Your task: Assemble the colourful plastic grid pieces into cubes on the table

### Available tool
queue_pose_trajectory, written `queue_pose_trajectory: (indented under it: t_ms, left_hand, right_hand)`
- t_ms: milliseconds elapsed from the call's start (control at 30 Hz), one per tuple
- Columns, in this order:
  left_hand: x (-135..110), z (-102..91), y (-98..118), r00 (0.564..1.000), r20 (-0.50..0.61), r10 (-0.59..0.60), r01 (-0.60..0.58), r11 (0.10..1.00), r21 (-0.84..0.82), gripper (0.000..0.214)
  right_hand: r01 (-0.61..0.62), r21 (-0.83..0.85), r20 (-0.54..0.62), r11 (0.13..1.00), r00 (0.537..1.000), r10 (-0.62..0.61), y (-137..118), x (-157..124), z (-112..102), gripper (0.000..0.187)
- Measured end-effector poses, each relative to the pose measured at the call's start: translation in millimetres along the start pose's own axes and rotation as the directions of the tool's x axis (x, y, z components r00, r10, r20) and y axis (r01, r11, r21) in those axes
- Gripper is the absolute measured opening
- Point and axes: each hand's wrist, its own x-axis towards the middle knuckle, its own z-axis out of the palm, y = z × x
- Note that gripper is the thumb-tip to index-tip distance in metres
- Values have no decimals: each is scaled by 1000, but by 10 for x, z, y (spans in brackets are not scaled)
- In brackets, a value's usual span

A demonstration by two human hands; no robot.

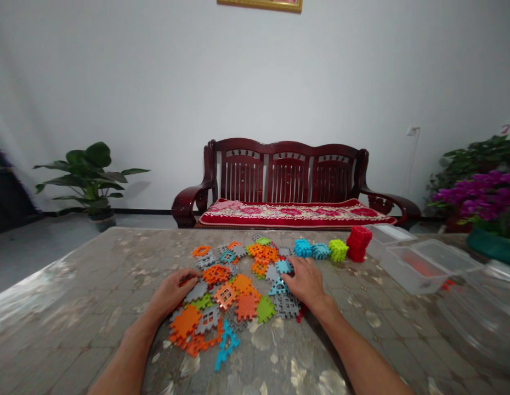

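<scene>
My left hand [175,289] is at the left edge of a loose spread of plastic interlocking tiles, its fingers curled. A small part of a red interlocking tile [184,282] shows between its thumb and fingers; the rest is hidden. On the right side of the spread, my right hand [306,281] has thumb and forefinger on a light blue interlocking tile [283,266]. Between the hands lie orange tiles [242,283], grey window tiles [287,304] and a green tile [265,309]. A blue triangular tile [227,344] lies nearest me.
Beyond my right hand stand stacks of blue tiles [302,248], teal tiles [321,251], lime tiles [338,250] and red tiles [359,243]. Clear plastic boxes [411,274] and a flowerpot [491,244] stand at the right. A wooden bench [288,147] is behind the patterned table [94,285].
</scene>
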Motion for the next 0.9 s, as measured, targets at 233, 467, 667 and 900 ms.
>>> queue_pose_trajectory:
  t_ms: [233, 467, 667, 900]
  left_hand:
    - [7, 17, -46, 1000, -4, 1, -1, 1000, -12, 36]
    - [10, 21, -67, 1000, 4, 7, -7, 1000, -5, 36]
    - [15, 27, -76, 1000, -8, 6, -6, 1000, 1, 37]
    - [10, 18, -73, 1000, 3, 8, -8, 1000, -6, 37]
  right_hand:
    - [-23, -32, -4, 999, 1000, 23, -64, 13, 4, 55]
    - [-15, -19, -6, 1000, 1000, 15, -83, 10, 36, 47]
    - [52, 79, 7, 995, 999, -53, -54, 86, 60, 61]
    - [74, 106, 79, 992, 993, -83, 6, 153, 59, 62]
